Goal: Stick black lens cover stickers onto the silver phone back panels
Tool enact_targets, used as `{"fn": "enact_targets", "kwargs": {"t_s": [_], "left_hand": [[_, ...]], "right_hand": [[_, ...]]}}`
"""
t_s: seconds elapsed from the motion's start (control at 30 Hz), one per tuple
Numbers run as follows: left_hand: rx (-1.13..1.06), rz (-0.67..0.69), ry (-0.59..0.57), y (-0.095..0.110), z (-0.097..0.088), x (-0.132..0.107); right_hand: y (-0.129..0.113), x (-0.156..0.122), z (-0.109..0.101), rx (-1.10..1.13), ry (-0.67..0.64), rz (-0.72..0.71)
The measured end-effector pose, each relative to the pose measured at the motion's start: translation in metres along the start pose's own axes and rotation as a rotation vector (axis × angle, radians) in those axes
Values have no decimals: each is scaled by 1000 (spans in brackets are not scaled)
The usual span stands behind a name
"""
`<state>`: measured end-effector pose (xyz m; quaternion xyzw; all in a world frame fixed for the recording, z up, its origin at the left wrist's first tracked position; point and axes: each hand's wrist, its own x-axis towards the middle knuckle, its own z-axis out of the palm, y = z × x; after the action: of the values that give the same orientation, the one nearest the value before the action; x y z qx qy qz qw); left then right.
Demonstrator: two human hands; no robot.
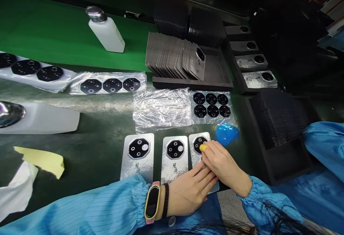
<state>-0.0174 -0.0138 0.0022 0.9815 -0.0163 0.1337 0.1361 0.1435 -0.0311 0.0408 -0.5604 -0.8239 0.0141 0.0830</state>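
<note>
Three silver plates lie in a row at the table's front: a left plate, a middle plate and a right plate. Each bears a black octagonal piece with round rings at its top. My left hand rests with its fingers stretched over the lower part of the right plate. On that plate too, my right hand is closed, and a fingertip in a yellow finger cot touches the edge of its black octagon. Whether these fingers pinch anything is hidden.
Beyond the plates lie clear film and a sheet of black octagons. A blue object sits near my right hand. A dark tray holds stacked plates. White bottles stand left; black trays are right.
</note>
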Motion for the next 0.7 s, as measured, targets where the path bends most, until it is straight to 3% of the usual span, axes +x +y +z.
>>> {"fn": "enact_targets", "kwargs": {"t_s": [0.23,0.7], "left_hand": [[-27,6,-57,-1,-3,3],[19,-9,13,-2,-6,3]], "right_hand": [[-1,3,-2,-22,29,-13],[1,5,-3,-42,46,-36]]}}
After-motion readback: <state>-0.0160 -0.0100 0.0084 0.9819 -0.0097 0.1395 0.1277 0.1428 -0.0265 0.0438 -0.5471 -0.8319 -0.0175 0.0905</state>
